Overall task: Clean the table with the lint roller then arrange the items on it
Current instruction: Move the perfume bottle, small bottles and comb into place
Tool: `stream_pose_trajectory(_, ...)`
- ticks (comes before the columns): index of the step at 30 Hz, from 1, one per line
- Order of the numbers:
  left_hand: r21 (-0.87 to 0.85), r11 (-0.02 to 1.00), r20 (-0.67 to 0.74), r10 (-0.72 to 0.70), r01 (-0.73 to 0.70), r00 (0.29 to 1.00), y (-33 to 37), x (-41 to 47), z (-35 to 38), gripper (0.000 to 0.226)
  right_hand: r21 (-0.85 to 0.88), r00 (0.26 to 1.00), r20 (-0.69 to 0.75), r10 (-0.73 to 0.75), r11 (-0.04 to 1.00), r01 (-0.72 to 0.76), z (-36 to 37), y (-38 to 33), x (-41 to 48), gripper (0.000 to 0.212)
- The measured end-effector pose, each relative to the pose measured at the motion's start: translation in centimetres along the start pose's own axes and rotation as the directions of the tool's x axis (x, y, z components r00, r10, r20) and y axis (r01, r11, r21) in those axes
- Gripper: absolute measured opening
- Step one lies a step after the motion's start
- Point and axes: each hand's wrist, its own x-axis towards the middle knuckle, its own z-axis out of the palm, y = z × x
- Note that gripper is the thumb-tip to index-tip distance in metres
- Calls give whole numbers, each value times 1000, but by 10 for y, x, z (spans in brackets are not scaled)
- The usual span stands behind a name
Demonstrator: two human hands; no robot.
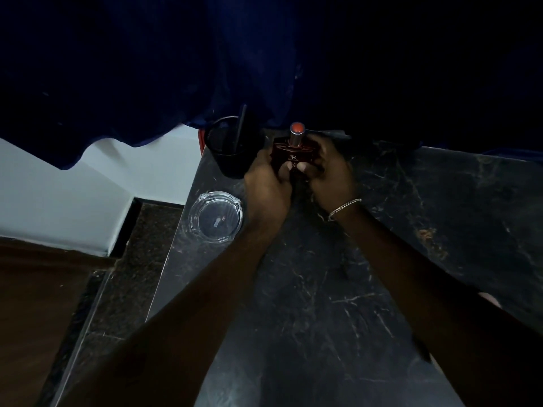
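A dark red perfume bottle (294, 151) with a round orange-red cap stands upright near the far left corner of the black marble table (338, 289). Both hands hold it from either side: my left hand (269, 183) wraps its left edge with the thumb on its front, and my right hand (329, 171), wearing a silver chain bracelet, grips its right edge. A black mesh pen holder (230, 148) with a dark stick in it stands just left of the bottle. A clear glass ashtray (216, 216) sits at the table's left edge. No lint roller is visible.
A dark blue curtain (205, 69) hangs over the table's far side, above the pen holder and bottle. Left of the table lie a white wall base (73, 195) and a dark speckled floor (141, 245). The scene is dim.
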Motion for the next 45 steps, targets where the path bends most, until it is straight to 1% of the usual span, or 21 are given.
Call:
stream_pose_trajectory(3,-12,999,19,-46,46,999,7,-7,-8,38,6,999,19,37,999,-37,-5,-5,-3,72)
stream_pose_trajectory(6,30,997,34,-73,72,997,17,-22,-19,39,22,998,20,63,998,-64,-15,-12,-15,81)
stream_pose_trajectory(8,57,998,56,-44,40,997,24,-36,-30,40,-27,998,13,60,998,-60,-25,-18,-29,84)
stream_pose_trajectory(10,104,994,98,27,-37,995,33,-53,-41,41,-82,999,1,52,995,-52,-36,-23,-49,86)
stream_pose_trajectory(13,152,982,176,87,-115,981,46,-83,-57,48,-133,1000,-15,27,991,-29,-53,-32,-87,86)
stream_pose_trajectory(17,147,970,235,156,-194,959,62,-126,-73,52,-219,998,-54,-32,976,19,-79,-45,-149,79)
stream_pose_trajectory(21,131,970,303,159,-206,940,77,-167,-80,56,-276,994,-65,-86,959,65,-106,-53,-208,74)
stream_pose_trajectory(23,123,971,334,152,-202,930,85,-186,-78,57,-290,994,-70,-88,955,64,-121,-53,-236,72)
stream_pose_trajectory(26,125,973,363,136,-193,922,97,-212,-74,58,-275,992,-125,-3,961,-32,-143,-47,-273,66)
stream_pose_trajectory(28,141,970,384,133,-200,914,107,-230,-68,56,-254,979,-198,54,961,-105,-160,-39,-294,61)
stream_pose_trajectory(31,165,968,434,102,-190,895,118,-257,-54,53,-197,937,-295,188,947,-252,-183,-25,-315,51)
stream_pose_trajectory(34,178,970,484,61,-167,873,127,-279,-33,51,-198,887,-333,319,897,-396,-207,-8,-328,44)
stream_pose_trajectory(36,193,972,519,14,-133,855,130,-290,-19,52,-233,880,-318,354,870,-434,-221,1,-333,39)
stream_pose_trajectory(38,228,969,554,-52,-92,831,132,-298,-3,52,-280,888,-289,358,856,-436,-231,7,-335,34)
stream_pose_trajectory(40,266,962,580,-111,-58,807,133,-304,12,50,-332,886,-260,385,826,-456,-237,15,-336,38)
stream_pose_trajectory(43,268,963,589,-182,21,787,134,-309,29,46,-363,836,-187,516,754,-547,-238,27,-334,44)
stream_pose_trajectory(45,268,962,588,-200,44,784,134,-312,37,42,-319,817,-162,554,754,-575,-237,32,-333,44)
